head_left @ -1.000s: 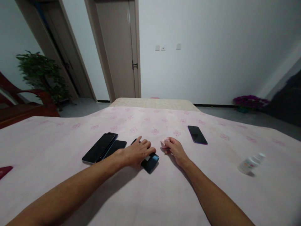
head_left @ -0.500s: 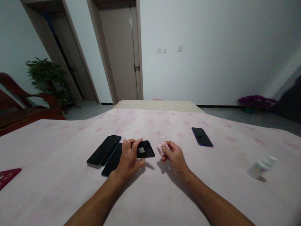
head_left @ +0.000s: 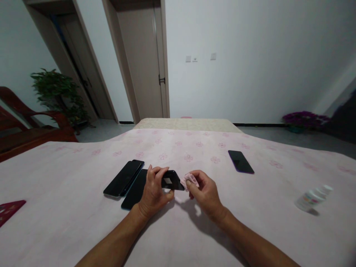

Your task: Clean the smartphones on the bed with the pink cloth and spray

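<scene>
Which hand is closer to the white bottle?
Right. Your right hand, holding a pink cloth, is left of the bottle; your left hand, holding a dark phone, is farther left.

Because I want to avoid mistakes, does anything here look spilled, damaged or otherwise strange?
No spill or clear damage is visible. The white bottle at right appears tilted, possibly from lens distortion. The phone in the left hand shows a pale square, perhaps a reflection or label.

White far wall (head_left: 244, 81), brown door (head_left: 139, 66) left, wooden chair (head_left: 27, 136) and plant (head_left: 55, 87) left, purple flowers (head_left: 302, 119) right, grey floor (head_left: 261, 131).
</scene>
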The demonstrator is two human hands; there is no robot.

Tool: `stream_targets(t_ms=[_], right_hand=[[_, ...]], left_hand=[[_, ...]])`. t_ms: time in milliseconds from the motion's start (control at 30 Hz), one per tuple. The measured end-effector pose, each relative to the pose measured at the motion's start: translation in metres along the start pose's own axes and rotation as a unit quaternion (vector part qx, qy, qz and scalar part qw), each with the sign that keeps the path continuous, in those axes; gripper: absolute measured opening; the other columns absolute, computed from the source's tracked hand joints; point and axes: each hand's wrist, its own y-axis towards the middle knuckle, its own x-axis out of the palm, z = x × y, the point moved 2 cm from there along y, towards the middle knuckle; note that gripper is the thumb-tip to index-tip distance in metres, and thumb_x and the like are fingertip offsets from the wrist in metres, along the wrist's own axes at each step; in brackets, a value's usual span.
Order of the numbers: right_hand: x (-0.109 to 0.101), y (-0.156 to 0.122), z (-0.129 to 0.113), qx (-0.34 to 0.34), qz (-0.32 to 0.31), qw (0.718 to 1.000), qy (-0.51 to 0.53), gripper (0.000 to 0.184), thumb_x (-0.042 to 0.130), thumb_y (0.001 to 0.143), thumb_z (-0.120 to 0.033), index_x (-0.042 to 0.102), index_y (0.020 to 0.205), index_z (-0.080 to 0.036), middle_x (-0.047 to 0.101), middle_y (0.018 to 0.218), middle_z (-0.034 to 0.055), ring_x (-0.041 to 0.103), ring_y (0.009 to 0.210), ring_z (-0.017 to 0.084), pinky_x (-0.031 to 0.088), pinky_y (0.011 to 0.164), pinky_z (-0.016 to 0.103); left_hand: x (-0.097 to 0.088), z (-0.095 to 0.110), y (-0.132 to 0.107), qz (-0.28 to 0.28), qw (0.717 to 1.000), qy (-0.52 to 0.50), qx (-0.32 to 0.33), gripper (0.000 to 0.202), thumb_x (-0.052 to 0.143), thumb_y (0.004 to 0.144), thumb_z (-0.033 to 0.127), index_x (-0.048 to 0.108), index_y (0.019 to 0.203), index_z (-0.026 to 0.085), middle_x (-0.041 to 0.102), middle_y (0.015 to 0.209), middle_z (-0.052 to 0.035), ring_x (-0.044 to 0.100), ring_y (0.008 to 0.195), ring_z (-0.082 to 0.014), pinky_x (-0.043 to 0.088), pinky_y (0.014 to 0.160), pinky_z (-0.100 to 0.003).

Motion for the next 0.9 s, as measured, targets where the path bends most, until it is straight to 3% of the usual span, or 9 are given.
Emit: stream_targets(t_ms=[200, 333, 667, 767, 900], right_hand=[[-0.002, -0.002, -0.007, -0.054, 0.014, 0.996, -0.066, 0.011, 0.068, 0.076, -0.027, 0.061, 0.079, -0.021, 0.062, 0.067, -0.0006, 0.055, 0.058, 0.014, 0.045, 0.053, 0.023], [-0.001, -0.003, -0.008, -0.055, 0.033, 0.996, -0.07, 0.01, 0.066, 0.079, -0.029, 0.061, 0.083, -0.021, 0.062, 0.067, -0.0001, 0.055, 0.058, 0.014, 0.045, 0.052, 0.024], [-0.004, -0.003, -0.011, -0.141, 0.015, 0.98, -0.139, 0.005, 0.063, 0.078, -0.019, 0.059, 0.081, -0.021, 0.063, 0.069, -0.0006, 0.058, 0.059, 0.013, 0.045, 0.055, 0.023], [-0.005, -0.004, -0.011, -0.173, 0.029, 0.971, -0.16, 0.004, 0.061, 0.082, -0.018, 0.06, 0.084, -0.022, 0.062, 0.072, -0.0004, 0.058, 0.062, 0.013, 0.046, 0.058, 0.024], [-0.008, -0.004, -0.015, -0.254, 0.0, 0.946, -0.202, 0.015, 0.057, 0.081, -0.011, 0.062, 0.09, -0.022, 0.06, 0.074, -0.0006, 0.056, 0.063, 0.013, 0.045, 0.058, 0.024]], left_hand=[[0.002, 0.001, -0.003, -0.015, 1.0, 0.0, -0.001, 0.081, 0.072, 0.067, 0.015, 0.036, 0.14, 0.023, 0.047, 0.118, -0.0097, 0.053, 0.112, -0.0297, 0.032, 0.113, -0.066], [0.002, 0.001, -0.003, -0.016, 1.0, 0.001, 0.002, 0.082, 0.071, 0.068, 0.015, 0.035, 0.141, 0.024, 0.047, 0.118, -0.0098, 0.053, 0.112, -0.0298, 0.032, 0.113, -0.067], [0.002, 0.001, -0.004, -0.023, 1.0, -0.001, 0.013, 0.083, 0.071, 0.067, 0.015, 0.035, 0.142, 0.022, 0.048, 0.119, -0.0097, 0.053, 0.114, -0.0292, 0.03, 0.115, -0.066], [0.002, 0.001, -0.004, -0.022, 1.0, -0.006, 0.012, 0.083, 0.07, 0.067, 0.015, 0.035, 0.141, 0.022, 0.047, 0.119, -0.0097, 0.054, 0.114, -0.0292, 0.031, 0.115, -0.065], [0.001, 0.0, -0.002, -0.03, 0.999, -0.014, 0.01, 0.083, 0.07, 0.068, 0.015, 0.033, 0.142, 0.024, 0.047, 0.12, -0.0095, 0.054, 0.114, -0.0293, 0.03, 0.115, -0.065]])
